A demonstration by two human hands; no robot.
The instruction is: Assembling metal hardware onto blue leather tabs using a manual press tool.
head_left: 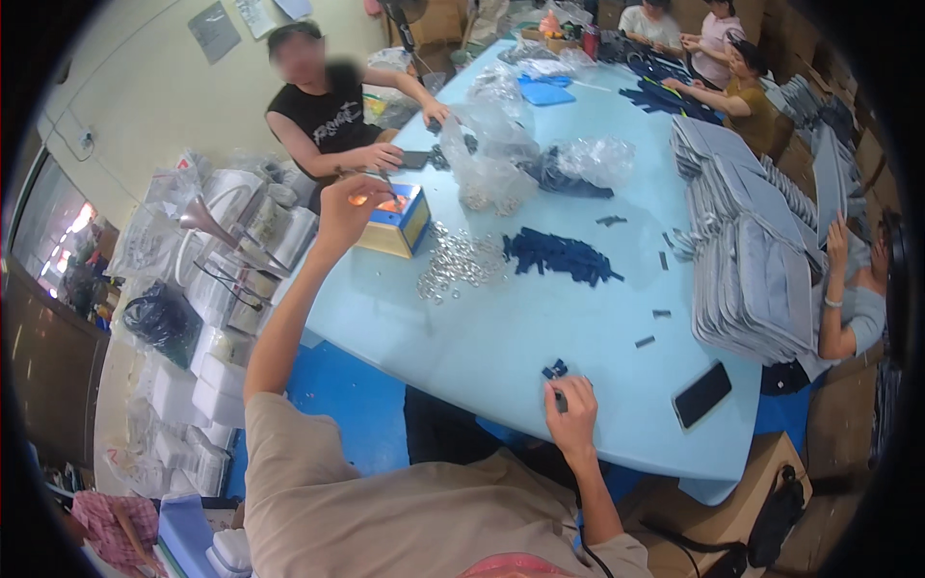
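Note:
My left hand (pixel 345 207) is raised at the near side of a yellow-and-blue box (pixel 403 227) with an orange glow in its top. Its fingers are pinched together; what they hold, if anything, is too small to make out. Close to the table's front edge, my right hand (pixel 572 412) has curled fingers around a small dark strip (pixel 561 401). Just beyond it lie a few short dark-blue strap pieces (pixel 555 368). Farther in, a heap of small silver metal rings (pixel 461 266) is spread beside a pile of dark-blue strap pieces (pixel 564 256).
A phone (pixel 702 395) lies at the table's right corner. Stacked grey padded panels (pixel 752 250) stand along the right side, with a person behind them. Clear plastic bags (pixel 491 159) sit farther back. Across the box is a person in a black sleeveless top (pixel 332 116).

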